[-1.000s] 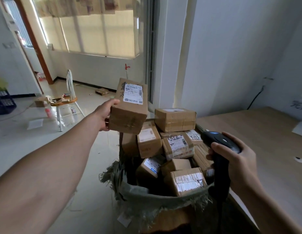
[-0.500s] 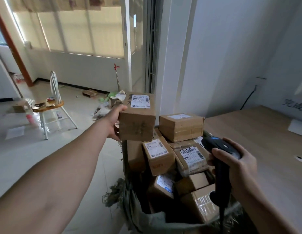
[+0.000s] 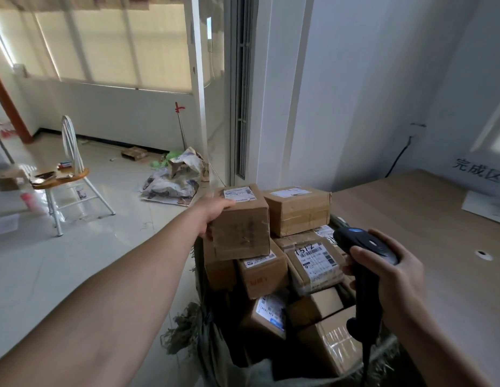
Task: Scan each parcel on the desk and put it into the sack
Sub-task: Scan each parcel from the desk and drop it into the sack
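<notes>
Parcel (image 3: pixel 240 233), scuffed brown cardboard, white-labelled, gripped by left hand (image 3: pixel 215 216); right hand (image 3: pixel 394 277) grips scanner (image 3: pixel 366 244).

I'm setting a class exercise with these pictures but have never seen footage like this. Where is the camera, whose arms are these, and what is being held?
There is no machine here. A person wears a wide-angle camera on the head, so every picture is one view, looking forward and down at that person's own arms. The left hand grips a cardboard parcel with a label on top, at the top of a pile of similar boxes that fills an open green sack. I cannot tell whether it already rests on them. The right hand holds a black handheld barcode scanner by its handle. On the right is the wooden desk, with a white sheet lying on it. A chair stands further back.
</notes>
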`<action>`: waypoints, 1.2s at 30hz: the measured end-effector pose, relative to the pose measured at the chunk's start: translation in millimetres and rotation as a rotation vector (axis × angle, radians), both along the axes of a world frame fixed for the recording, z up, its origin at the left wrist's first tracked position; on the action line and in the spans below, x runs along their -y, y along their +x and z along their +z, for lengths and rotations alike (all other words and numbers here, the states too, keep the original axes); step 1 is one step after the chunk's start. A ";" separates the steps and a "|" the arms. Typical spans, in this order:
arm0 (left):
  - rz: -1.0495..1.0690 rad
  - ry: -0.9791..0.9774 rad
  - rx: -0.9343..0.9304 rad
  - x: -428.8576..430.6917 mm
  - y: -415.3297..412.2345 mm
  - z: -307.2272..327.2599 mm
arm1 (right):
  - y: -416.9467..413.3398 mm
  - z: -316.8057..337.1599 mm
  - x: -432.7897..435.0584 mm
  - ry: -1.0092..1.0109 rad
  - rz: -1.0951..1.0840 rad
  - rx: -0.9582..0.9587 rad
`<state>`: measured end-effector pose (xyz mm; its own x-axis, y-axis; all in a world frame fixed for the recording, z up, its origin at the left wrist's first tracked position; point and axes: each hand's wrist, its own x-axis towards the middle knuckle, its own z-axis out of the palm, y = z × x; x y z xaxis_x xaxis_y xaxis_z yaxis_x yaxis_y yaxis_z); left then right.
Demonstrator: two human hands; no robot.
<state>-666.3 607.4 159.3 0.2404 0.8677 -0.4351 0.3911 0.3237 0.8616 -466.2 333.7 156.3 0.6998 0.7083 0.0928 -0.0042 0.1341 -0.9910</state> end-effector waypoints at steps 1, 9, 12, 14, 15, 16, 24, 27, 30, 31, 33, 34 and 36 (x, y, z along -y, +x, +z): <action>0.014 0.052 0.018 -3.1 1.2 -2.3 | 1.1 -1.2 -0.5 -0.005 -0.001 0.005; -0.126 0.722 -0.574 -7.4 13.9 -3.4 | 8.4 -5.8 -3.9 -0.011 -0.015 0.017; -0.168 0.843 -0.638 0.4 24.2 -2.8 | 9.5 -6.0 -2.4 -0.011 -0.015 0.003; -0.206 0.924 -0.624 7.6 35.8 -2.8 | 12.9 -6.4 2.8 -0.011 -0.023 -0.009; -0.228 0.970 -0.618 13.2 42.6 -1.5 | 15.4 -6.9 6.5 -0.015 -0.033 -0.015; -0.251 1.016 -0.615 19.4 50.1 -0.5 | 17.4 -6.5 11.6 -0.018 -0.046 -0.019; -0.423 1.206 -0.511 87.1 122.9 -3.5 | 53.6 -9.9 89.3 -0.047 -0.184 0.032; -0.502 1.212 -0.467 130.0 161.4 -5.5 | 68.3 -7.7 140.7 -0.038 -0.231 0.007; -0.588 1.242 -0.434 188.0 202.6 -9.0 | 82.1 -2.0 203.7 -0.008 -0.298 -0.003; -0.619 1.262 -0.428 209.9 215.8 -10.4 | 87.6 -0.8 226.6 0.004 -0.316 -0.008; -0.687 1.301 -0.398 258.9 243.1 -12.7 | 101.0 -0.8 276.1 0.012 -0.375 -0.011; -0.722 1.314 -0.381 284.7 256.4 -13.5 | 106.8 -0.4 301.2 0.014 -0.406 -0.017; -0.792 1.332 -0.353 338.4 282.2 -15.4 | 116.4 1.5 353.2 0.021 -0.463 -0.032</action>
<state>-384.1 269.0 143.9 0.8527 0.3666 0.3720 0.3197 -0.9296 0.1833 -349.8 -19.6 157.8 0.9445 0.3192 0.0774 0.0306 0.1490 -0.9884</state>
